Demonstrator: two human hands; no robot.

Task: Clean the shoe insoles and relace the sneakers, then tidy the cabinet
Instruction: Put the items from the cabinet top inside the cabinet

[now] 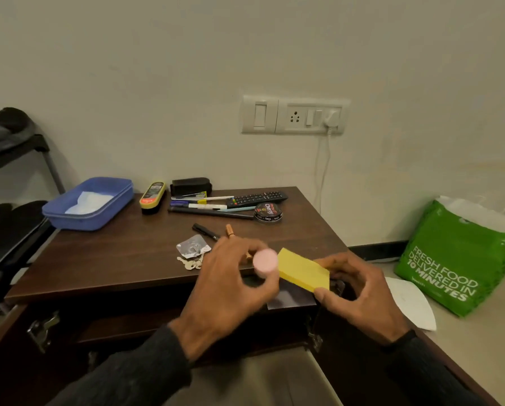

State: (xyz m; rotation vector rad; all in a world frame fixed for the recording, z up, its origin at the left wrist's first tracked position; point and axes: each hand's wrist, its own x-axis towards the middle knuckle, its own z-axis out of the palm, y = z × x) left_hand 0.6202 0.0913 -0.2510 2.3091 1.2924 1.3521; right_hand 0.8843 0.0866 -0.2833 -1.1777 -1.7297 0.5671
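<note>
Left hand (230,284) grips a small pink cylinder (264,262), blurred, possibly a capped tube; right hand (354,291) pinches a yellow sticky-note pad (302,269). Both hover over the front edge of the brown cabinet (113,259), doors open. Behind: keys (190,262), 1 remote (257,198), blue tray (88,202).

Open-doored dark wooden cabinet (145,268)

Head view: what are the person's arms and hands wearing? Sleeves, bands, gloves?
Both hands are bare, no gloves. The left hand comes out of a dark charcoal long sleeve with a knit-like texture, ending at the wrist. The right hand has a matching dark sleeve, and a thin black band sits at that wrist. No rings or markings visible.
</note>
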